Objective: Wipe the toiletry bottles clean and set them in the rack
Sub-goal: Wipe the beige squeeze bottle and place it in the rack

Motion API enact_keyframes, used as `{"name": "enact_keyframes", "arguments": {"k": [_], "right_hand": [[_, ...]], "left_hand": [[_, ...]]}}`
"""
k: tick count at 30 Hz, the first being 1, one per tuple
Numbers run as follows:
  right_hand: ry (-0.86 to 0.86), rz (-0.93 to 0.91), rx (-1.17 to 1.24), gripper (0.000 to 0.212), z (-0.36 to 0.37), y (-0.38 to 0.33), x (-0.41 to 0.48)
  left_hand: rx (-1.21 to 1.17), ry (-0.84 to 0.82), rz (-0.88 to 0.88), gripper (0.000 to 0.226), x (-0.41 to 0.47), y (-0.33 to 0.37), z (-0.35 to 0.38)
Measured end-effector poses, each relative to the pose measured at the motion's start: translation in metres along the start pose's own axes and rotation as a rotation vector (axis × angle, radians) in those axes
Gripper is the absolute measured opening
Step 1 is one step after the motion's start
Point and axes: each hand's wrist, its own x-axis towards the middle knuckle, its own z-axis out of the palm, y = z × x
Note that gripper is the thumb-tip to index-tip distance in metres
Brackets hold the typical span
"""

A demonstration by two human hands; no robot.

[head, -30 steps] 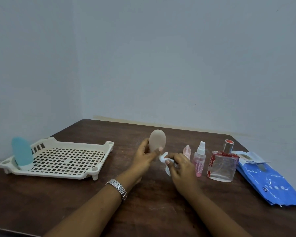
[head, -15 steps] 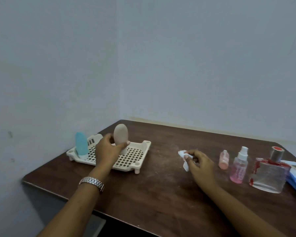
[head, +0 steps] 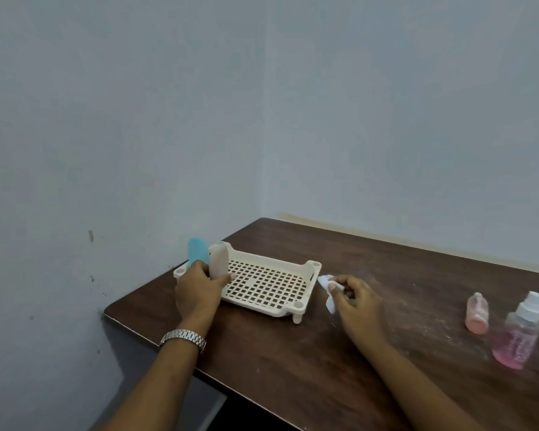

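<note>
- Beige bottle (head: 219, 262) stands upright in the curled fingers (head: 226, 279) of the left hand (head: 198, 293), at the left end of the rack (head: 305, 301), just beside the blue bottle (head: 196, 252).
- Its base is hidden by the hand, so I cannot tell whether it touches the grid.
- Right hand (head: 360, 301) pinches a crumpled wipe (head: 326, 286) near the rack's right corner, low over the surface (head: 293, 368).
- To finish well, I would lower it straight, seat the base flat, keep clear of the blue bottle, and let go only once it stands.
- Small bottle (head: 476, 314) and spray bottle (head: 518, 334) wait unwiped, well apart on the right.
</note>
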Motion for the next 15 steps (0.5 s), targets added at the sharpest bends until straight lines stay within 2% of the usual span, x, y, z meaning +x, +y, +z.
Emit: {"name": "enact_keyframes", "arguments": {"k": [15], "right_hand": [[0.021,0.014,-0.021,0.007,-0.004,0.007,0.000]], "left_hand": [[0.037,0.043,-0.006,0.046,0.010,-0.016,0.009]]}}
